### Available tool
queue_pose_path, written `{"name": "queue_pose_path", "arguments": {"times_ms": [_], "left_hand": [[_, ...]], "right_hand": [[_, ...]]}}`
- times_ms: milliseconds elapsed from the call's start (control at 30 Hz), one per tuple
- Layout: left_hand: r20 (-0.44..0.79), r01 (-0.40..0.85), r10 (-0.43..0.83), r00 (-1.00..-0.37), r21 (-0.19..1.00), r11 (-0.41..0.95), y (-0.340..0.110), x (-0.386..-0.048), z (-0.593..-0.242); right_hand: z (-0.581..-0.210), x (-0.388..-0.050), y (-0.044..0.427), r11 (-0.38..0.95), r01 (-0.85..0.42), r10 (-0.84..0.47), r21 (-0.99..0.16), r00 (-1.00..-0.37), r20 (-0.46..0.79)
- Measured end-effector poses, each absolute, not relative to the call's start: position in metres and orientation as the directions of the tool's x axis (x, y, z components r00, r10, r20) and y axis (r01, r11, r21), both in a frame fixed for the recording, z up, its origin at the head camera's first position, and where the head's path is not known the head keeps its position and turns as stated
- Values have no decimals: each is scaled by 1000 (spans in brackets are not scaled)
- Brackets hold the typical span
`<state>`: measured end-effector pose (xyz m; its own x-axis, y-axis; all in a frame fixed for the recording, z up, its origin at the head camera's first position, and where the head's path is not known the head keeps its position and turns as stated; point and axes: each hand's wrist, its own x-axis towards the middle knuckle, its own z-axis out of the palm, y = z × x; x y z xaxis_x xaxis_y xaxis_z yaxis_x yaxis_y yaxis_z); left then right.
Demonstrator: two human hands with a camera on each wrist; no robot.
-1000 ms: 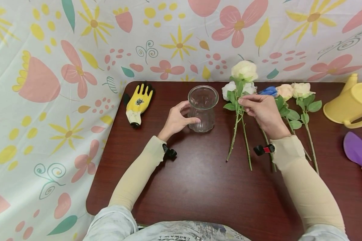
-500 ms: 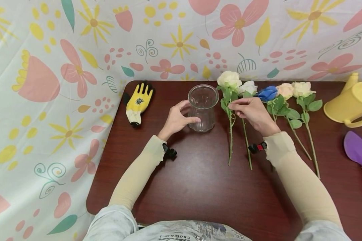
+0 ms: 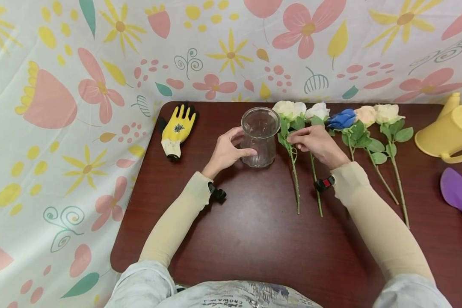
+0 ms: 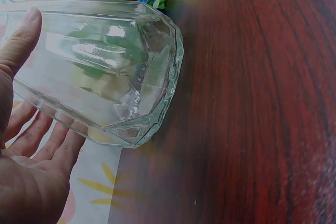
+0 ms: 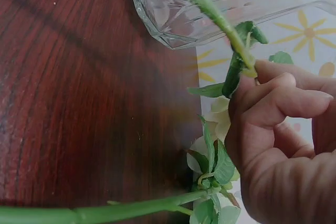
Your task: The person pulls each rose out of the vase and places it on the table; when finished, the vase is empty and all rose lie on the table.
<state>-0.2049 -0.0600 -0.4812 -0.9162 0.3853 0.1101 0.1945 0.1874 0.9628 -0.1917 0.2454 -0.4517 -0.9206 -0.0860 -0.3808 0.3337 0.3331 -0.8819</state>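
A clear glass vase [image 3: 265,150] with a flared rim stands upright on the dark table. My left hand [image 3: 224,153] holds its left side, thumb in front and fingers behind; the left wrist view shows the thumb on the glass vase [image 4: 113,80]. Just right of the vase, my right hand [image 3: 318,143] pinches a cream rose [image 3: 283,108] by its leafy upper stem. The bloom is beyond the hand and the bare stem [image 3: 295,184] slants down toward me. In the right wrist view the pinched stem [image 5: 207,9] crosses in front of the vase.
A white rose [image 3: 318,111], blue rose [image 3: 342,118], peach rose [image 3: 365,115] and another cream rose [image 3: 386,114] lie to the right. Farther right are a yellow watering can [image 3: 433,139] and purple trowel [image 3: 456,188]. A yellow glove [image 3: 178,128] lies at the left; a flowered cloth hangs behind.
My right hand has moved left and slightly nearer with the cream rose, whose bloom has come down and left toward the vase. The left hand and vase stay in place.
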Motion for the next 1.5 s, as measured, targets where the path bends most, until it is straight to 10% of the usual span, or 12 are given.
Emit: {"name": "queue_pose_path", "arguments": {"times_ms": [1500], "left_hand": [[115,207,374,-920,954,216,-62,-203,-483]], "right_hand": [[-472,-193,219,495,347,53,-797,-927,-371]]}}
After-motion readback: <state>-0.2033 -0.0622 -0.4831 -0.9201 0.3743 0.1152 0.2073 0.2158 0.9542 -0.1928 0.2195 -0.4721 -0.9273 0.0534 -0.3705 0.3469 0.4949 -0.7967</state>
